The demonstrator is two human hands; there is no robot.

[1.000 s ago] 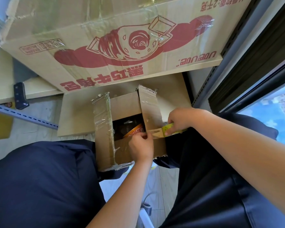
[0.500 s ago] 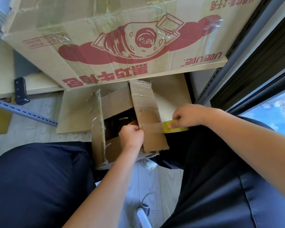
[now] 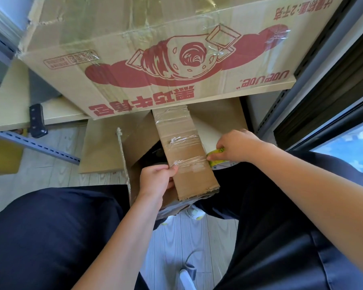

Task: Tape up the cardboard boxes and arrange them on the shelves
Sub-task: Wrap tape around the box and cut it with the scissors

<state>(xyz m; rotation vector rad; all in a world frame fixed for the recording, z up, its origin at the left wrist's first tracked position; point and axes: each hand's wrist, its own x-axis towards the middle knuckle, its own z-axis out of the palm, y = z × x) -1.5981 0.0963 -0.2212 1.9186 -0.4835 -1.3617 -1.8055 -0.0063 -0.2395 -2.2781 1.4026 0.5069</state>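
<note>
A small open cardboard box rests between my knees, its right flap folded down over the opening. My right hand grips a yellow-green roll of clear tape at the flap's right edge. A strip of tape stretches leftward across the flap. My left hand pinches the strip's free end at the flap's left edge. A large taped box printed with a red croissant sits on the shelf above.
A pale shelf board with a black bracket and a grey slotted rail lie to the left. Flat cardboard lies on the wood floor under the small box. A dark window frame runs down the right side.
The right flap has folded down over the opening. My hands have drawn apart, pulling a strip of tape across the flap, with the left hand moving left and the roll staying right.
</note>
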